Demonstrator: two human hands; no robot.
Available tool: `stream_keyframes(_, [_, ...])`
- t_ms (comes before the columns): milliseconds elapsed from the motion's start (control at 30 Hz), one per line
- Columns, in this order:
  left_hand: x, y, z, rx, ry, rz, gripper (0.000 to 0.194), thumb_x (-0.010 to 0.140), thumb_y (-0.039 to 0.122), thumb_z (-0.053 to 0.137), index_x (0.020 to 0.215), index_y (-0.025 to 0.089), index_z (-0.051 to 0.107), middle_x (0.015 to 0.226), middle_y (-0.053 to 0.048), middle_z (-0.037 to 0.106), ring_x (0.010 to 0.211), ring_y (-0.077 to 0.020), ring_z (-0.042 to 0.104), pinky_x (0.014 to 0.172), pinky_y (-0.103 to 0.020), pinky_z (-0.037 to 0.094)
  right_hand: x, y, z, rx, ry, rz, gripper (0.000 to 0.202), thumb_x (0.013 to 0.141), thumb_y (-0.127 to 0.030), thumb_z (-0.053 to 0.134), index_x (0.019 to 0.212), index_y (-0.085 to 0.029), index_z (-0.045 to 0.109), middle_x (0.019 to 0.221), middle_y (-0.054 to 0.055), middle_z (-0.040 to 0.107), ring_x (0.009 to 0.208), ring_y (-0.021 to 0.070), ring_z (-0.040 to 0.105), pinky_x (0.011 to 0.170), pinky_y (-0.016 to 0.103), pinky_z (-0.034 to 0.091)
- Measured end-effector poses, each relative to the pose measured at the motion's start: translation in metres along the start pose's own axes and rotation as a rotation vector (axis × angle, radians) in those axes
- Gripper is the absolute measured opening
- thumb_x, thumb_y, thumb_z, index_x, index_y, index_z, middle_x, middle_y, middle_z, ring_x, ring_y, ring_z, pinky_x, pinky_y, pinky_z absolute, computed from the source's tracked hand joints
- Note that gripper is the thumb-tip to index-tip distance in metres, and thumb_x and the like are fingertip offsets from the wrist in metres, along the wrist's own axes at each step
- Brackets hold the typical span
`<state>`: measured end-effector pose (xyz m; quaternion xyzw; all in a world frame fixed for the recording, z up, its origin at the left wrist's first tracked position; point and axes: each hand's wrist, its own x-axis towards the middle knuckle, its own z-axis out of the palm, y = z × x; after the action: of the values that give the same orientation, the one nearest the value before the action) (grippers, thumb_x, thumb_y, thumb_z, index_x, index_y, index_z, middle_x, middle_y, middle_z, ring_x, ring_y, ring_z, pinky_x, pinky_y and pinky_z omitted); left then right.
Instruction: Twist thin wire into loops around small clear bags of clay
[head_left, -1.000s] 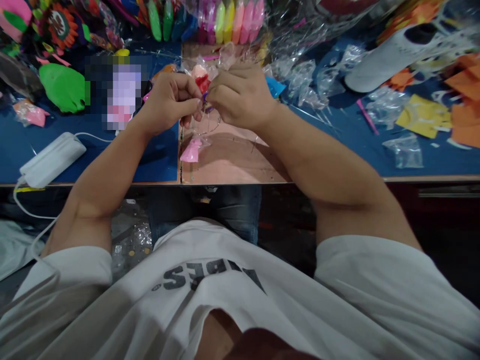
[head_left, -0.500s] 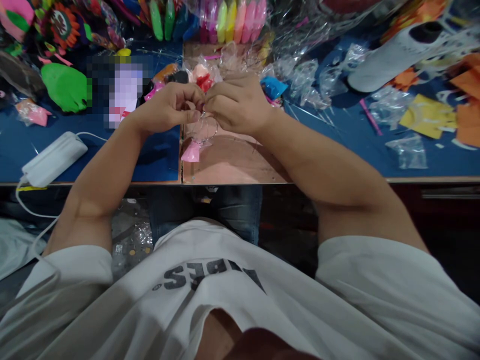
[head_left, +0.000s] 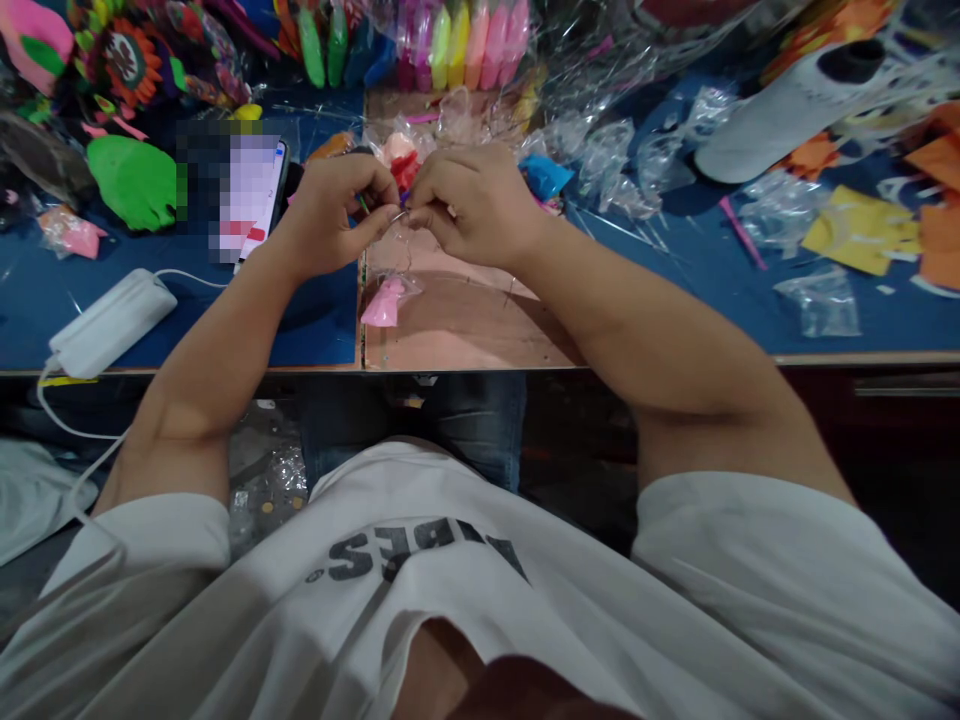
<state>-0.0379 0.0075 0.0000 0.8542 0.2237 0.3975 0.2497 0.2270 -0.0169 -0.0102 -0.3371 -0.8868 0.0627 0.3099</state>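
Note:
Over the bare wooden board, my left hand (head_left: 334,215) and my right hand (head_left: 480,205) meet fingertip to fingertip. Each pinches a thin wire (head_left: 402,213), of which only a short piece shows between them. Fine strands hang below it, too thin to follow clearly. Under the fingers, a pink lump in clear plastic (head_left: 384,305) lies on the wooden board (head_left: 465,320). Just behind my hands sit red and pale pink pieces (head_left: 403,165) in clear wrapping, partly covered by my fingers. A blue lump (head_left: 546,175) rests beyond my right wrist.
To the left are a phone (head_left: 259,190), a white power bank (head_left: 112,318) with a cable, and a green shape (head_left: 135,180). Coloured clay sticks (head_left: 465,45) stand at the back. On the right lie a white shoe-like form (head_left: 787,110), yellow sheet (head_left: 859,230) and plastic scraps (head_left: 821,300).
My left thumb has straightened and moved up toward the right fingertips. The wire loop seen earlier under my fingers shows less now. The pink lump has barely moved.

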Motion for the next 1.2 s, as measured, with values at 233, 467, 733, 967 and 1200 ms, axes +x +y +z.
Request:
stream_keyframes(233, [0.000, -0.017, 0.001, 0.066, -0.003, 0.045, 0.011, 0.092, 0.032, 0.090, 0.090, 0.032, 0.080, 0.074, -0.001, 0.073, 0.069, -0.0198, 0.052, 0.069, -0.042, 0.043, -0.001, 0.008, 0.005, -0.007, 0.046, -0.084, 0.063, 0.118, -0.085, 0.041, 0.109, -0.029, 0.068, 0.113, 0.008, 0.083, 0.096, 0.0265, 0.066, 0.094, 0.048, 0.053])
stream_keyframes(467, [0.000, -0.004, 0.002, -0.053, -0.028, -0.153, 0.041, 0.096, 0.072, 0.094, 0.095, 0.034, 0.080, 0.094, -0.006, 0.080, 0.081, -0.0241, 0.064, 0.079, -0.048, 0.056, -0.001, 0.001, -0.005, -0.055, 0.036, -0.107, 0.065, 0.125, -0.075, 0.031, 0.115, -0.029, 0.076, 0.116, 0.012, 0.085, 0.101, 0.0291, 0.078, 0.091, 0.050, 0.059])
stream_keyframes(733, [0.009, 0.002, -0.011, -0.146, -0.082, -0.137, 0.048, 0.096, 0.080, 0.090, 0.088, 0.034, 0.084, 0.108, -0.008, 0.082, 0.103, -0.0290, 0.070, 0.102, -0.055, 0.059, 0.010, 0.020, -0.001, 0.114, 0.016, 0.000, 0.065, 0.107, -0.097, 0.049, 0.092, -0.042, 0.081, 0.106, 0.003, 0.090, 0.105, 0.0266, 0.082, 0.109, 0.053, 0.061])
stream_keyframes(967, [0.009, -0.008, -0.007, -0.204, -0.189, -0.183, 0.063, 0.089, 0.097, 0.090, 0.093, 0.035, 0.081, 0.103, -0.005, 0.079, 0.095, -0.0264, 0.064, 0.090, -0.050, 0.056, 0.005, 0.012, -0.005, -0.064, -0.060, -0.053, 0.061, 0.117, -0.083, 0.040, 0.096, -0.042, 0.079, 0.119, 0.005, 0.091, 0.111, 0.0303, 0.078, 0.112, 0.059, 0.062])
stream_keyframes(1200, [0.005, -0.002, -0.003, -0.164, -0.202, -0.217, 0.064, 0.099, 0.095, 0.080, 0.086, 0.032, 0.074, 0.084, -0.003, 0.066, 0.081, -0.0230, 0.048, 0.075, -0.043, 0.044, 0.009, 0.011, 0.000, 0.029, -0.048, 0.047, 0.066, 0.108, -0.092, 0.042, 0.096, -0.042, 0.083, 0.123, 0.008, 0.091, 0.113, 0.0288, 0.080, 0.114, 0.055, 0.057])
